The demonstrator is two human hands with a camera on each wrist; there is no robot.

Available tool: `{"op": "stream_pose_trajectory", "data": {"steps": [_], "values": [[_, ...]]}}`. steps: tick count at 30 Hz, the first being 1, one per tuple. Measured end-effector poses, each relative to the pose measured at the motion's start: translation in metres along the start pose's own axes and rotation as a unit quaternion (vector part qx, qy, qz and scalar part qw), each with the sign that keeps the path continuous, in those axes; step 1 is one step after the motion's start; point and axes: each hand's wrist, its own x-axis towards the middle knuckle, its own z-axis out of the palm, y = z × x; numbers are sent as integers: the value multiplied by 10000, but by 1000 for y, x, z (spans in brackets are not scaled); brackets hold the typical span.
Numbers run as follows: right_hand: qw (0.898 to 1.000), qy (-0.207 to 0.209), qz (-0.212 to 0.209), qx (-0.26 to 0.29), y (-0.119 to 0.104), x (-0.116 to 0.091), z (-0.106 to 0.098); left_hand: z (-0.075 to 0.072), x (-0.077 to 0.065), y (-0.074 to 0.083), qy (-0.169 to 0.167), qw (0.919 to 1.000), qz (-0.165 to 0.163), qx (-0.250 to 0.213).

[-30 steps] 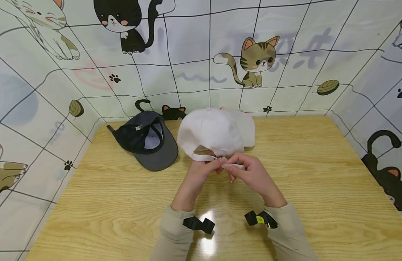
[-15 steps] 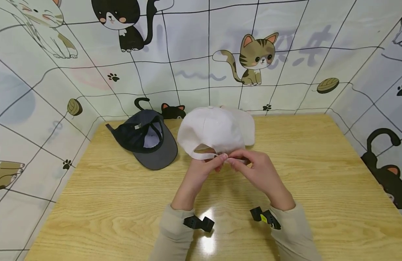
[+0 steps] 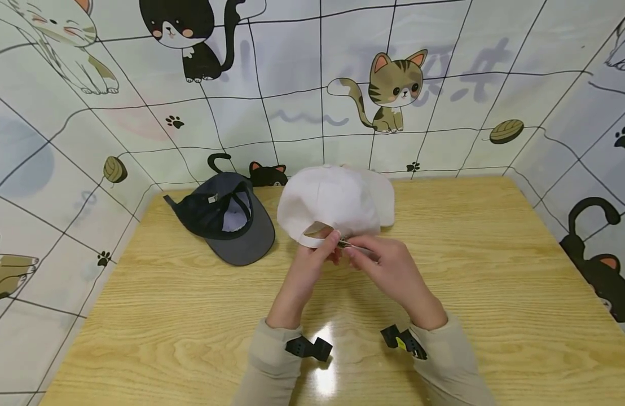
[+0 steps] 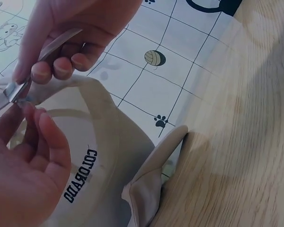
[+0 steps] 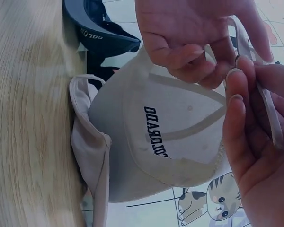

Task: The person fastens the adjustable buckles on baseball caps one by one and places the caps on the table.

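A white baseball cap (image 3: 328,197) stands on the table, its back turned to me and its brim off to the right. Black "COLORADO" lettering (image 4: 81,176) shows inside its front in both wrist views. My left hand (image 3: 307,276) pinches the cap's white back strap (image 3: 312,241) close to a small metal buckle (image 3: 344,243). Just right of the buckle, my right hand (image 3: 394,268) pinches the same strap between thumb and fingers. The strap's loose tail (image 5: 272,116) lies across the right palm in the right wrist view. Fingertips partly hide the buckle.
Left of the white cap lies a dark navy cap (image 3: 243,234), tipped so its inside shows, its strap end sticking out. A cat-print cloth (image 3: 297,124) walls the back and sides of the wooden table (image 3: 165,316).
My right hand went slightly right and then came back left toward the buckle, which now shows more. My left hand keeps its grip, shifting only slightly. Both caps stay in place.
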Motion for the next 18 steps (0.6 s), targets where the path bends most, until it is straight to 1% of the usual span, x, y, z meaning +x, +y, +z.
{"op": "stream_pose_trajectory", "data": {"steps": [3,5,9,11,13,16,18], "values": [[9990,39,336,293,-1,0,-1,-3,1,-1,153,9998,91,-25],[9979,107,446,462,-6,0,-2,-4,1,0,140,9997,171,-53],[9962,197,587,617,-21,2,-7,-6,1,1,71,9994,244,-223],[9958,194,642,623,-29,3,-9,-7,1,1,83,9989,224,-406],[9954,174,703,632,-31,3,-10,-8,2,0,128,9979,189,-603],[9963,122,606,596,-29,3,-12,-10,3,0,209,9955,118,-920],[9962,81,606,614,-22,1,-11,-11,3,-1,270,9931,68,-1141]]}}
